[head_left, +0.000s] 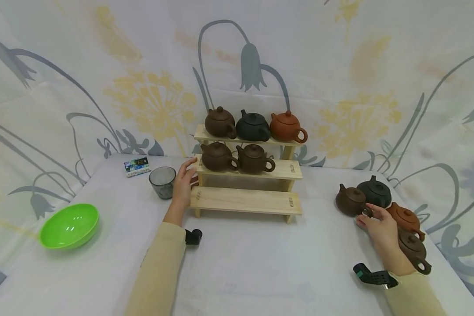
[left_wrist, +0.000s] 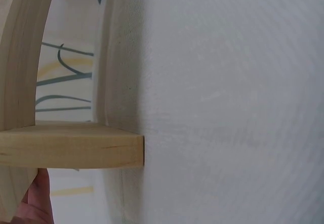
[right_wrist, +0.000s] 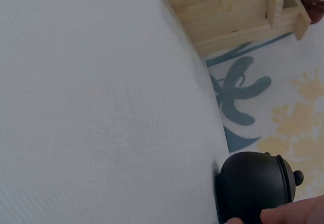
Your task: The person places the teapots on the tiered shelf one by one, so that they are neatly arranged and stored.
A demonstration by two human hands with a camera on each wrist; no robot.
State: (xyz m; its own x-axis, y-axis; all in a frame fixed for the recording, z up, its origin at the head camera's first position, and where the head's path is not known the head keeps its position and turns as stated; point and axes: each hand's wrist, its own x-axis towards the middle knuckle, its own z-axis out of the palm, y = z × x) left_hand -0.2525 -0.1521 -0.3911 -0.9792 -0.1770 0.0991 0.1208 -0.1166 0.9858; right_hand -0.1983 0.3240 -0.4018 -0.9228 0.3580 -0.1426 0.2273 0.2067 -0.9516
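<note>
So the dark brown teapot (head_left: 347, 202) we're looking at sits on the white-covered bench (head_left: 260, 263), off to the right, upright with its spout facing away from us. Matte finish, probably clay, so we'd guess it's rigid, not heavy, fairly grippy but easy to chip. The lid (head_left: 352, 192) is probably just resting in place, so we'd keep it level.

The right hand (head_left: 384, 232) has thumb and fingers pinching the handle, which is where we'd grab it too. It's a small loop though, so we'd expect the body to want to tip forward; a firm pinch should help.

Close neighbours are the worry: a black teapot (head_left: 374, 192) right behind, then a reddish-orange teapot (head_left: 406, 217) and another brown one (head_left: 412, 246) to the right. We can't tell if any touch, but a knock could crack a spout.

Further out, the left hand (head_left: 183, 182) grips the left end of the wooden stand (head_left: 241, 199), fingers round the middle step. That stand holds five teapots, bottom step bare.
</note>
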